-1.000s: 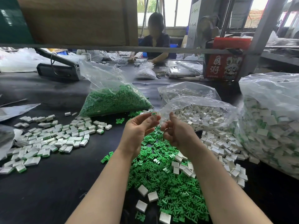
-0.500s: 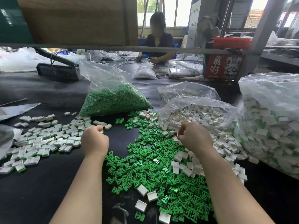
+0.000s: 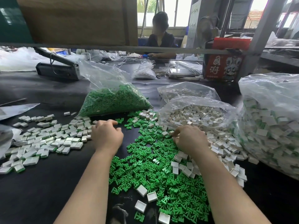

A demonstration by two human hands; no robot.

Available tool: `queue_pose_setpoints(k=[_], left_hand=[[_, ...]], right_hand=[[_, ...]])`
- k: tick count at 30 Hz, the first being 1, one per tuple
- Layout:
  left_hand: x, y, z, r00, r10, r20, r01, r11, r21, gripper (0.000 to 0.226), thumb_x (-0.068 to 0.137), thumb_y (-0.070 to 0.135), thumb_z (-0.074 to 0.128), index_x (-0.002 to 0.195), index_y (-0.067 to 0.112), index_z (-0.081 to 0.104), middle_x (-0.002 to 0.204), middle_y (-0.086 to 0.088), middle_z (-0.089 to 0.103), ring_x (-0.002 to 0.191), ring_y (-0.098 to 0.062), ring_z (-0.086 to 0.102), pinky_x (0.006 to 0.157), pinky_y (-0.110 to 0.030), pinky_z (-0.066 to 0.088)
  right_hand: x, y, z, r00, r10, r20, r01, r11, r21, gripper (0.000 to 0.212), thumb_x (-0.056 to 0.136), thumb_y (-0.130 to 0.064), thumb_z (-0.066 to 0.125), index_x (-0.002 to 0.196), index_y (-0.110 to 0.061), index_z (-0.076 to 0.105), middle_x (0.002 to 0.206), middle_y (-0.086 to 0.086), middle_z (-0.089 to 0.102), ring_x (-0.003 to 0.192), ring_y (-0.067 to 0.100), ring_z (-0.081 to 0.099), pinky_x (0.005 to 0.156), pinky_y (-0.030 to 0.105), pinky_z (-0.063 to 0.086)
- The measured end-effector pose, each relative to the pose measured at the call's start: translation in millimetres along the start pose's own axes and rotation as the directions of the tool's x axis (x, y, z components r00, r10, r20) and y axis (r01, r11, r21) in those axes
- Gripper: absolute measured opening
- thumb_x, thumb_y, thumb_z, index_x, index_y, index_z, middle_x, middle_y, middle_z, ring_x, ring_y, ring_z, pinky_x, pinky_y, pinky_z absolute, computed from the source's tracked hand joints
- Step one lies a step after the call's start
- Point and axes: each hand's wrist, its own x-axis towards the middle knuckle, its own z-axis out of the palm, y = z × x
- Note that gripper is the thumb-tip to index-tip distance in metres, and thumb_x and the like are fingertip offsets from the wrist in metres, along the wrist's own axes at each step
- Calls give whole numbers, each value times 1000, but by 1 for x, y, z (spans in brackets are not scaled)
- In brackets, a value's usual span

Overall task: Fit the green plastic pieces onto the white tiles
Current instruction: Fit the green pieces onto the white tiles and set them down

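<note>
Loose green plastic pieces cover the black table in front of me. Bare white tiles spill from an open bag at the right. Tiles fitted with green pieces lie in a heap at the left. My left hand hovers between that heap and the green pieces, its fingers loosely curled and empty, fingertips close to a stray green piece. My right hand rests where the white tiles meet the green pieces, fingers curled down and pinching a white tile.
A bag of green pieces stands behind the work area. A large bag of finished tiles fills the right edge. A red carton, a low shelf rail and a seated person are beyond.
Both hands dropped from chest height to the table. My left hand went to the left heap, then came right and loosened; my right hand settled onto the white tiles.
</note>
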Motion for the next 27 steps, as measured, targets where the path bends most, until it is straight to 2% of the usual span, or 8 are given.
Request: queue_pose_setpoints(k=[5,9,12,16,19,23,25,27], left_hand=[[-19,39,7,964,191,184,-97,900,-425,14,92,19,61,102,21,70,92,3,68,80,-11,63,72,-29,52],[-33,63,15,831,223,509,246,674,-697,19,100,24,52,103,16,69,92,-2,73,69,-8,67,59,-23,51],[-36,69,17,750,252,612,444,495,-747,27,103,25,47,94,10,68,80,-3,74,65,-12,69,56,-23,51],[-33,65,14,775,241,585,482,372,-793,18,94,19,60,84,9,71,69,-2,73,58,-9,64,51,-20,51],[-31,58,11,788,227,572,471,377,-798,13,86,19,67,93,10,73,78,-2,75,61,-7,64,53,-18,50],[-28,54,5,832,262,490,425,266,-865,26,72,20,72,98,12,70,90,-2,76,75,-10,68,66,-19,52],[-27,54,3,862,287,418,365,221,-904,26,69,16,73,95,11,70,93,-4,76,80,-14,69,71,-21,54],[-27,54,1,883,294,367,331,165,-929,25,66,10,74,91,9,69,93,-9,75,84,-17,70,71,-22,55]], right_hand=[[0,-1,0,998,8,-69,-2,996,85,14,92,-29,62,103,-20,62,96,-3,67,92,17,62,83,36,56],[-1,-18,-7,985,-33,-167,121,825,552,11,87,-26,72,92,-17,68,84,-5,70,76,7,64,72,14,50],[-4,-32,-11,964,-81,-254,224,762,608,5,85,-23,74,88,-21,71,77,-15,64,71,-3,58,65,10,45],[-6,-35,-12,963,-80,-256,225,760,610,11,88,-24,71,99,-22,73,87,-9,69,77,5,63,73,26,52],[-8,-33,-11,988,-124,-90,153,820,551,21,92,-27,66,111,-18,70,98,0,71,83,15,66,80,37,58],[-15,-33,-11,925,-304,229,203,903,379,40,86,-34,72,124,-25,65,115,-2,66,101,13,62,96,35,52],[-16,-35,-14,911,-315,265,229,923,310,48,80,-43,76,124,-31,64,113,-5,65,100,12,60,93,33,51],[-16,-37,-15,920,-306,247,236,932,277,38,79,-42,77,115,-34,68,107,-5,66,95,12,61,90,34,53]])
